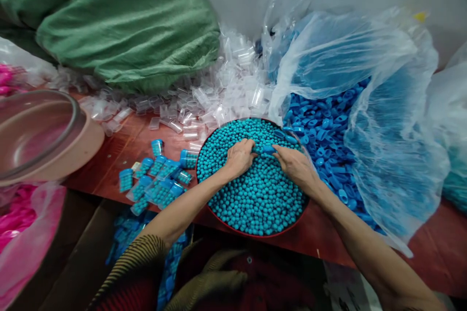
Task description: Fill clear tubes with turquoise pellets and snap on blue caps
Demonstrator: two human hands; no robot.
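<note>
Clamped on a blue cap (269,149), the right hand's (295,164) fingertips hold it over the round bowl (255,235) of turquoise beads (251,199), about 1 o'clock from its centre. The cap's long axis lies roughly along the 9-to-3 line, one end facing 9 o'clock, towards the left hand (241,158). That hand, near 11 o'clock, has its fingers curled; whether they grip anything I cannot tell. More blue caps (321,131) heap outside the bowl at 2 o'clock.
</note>
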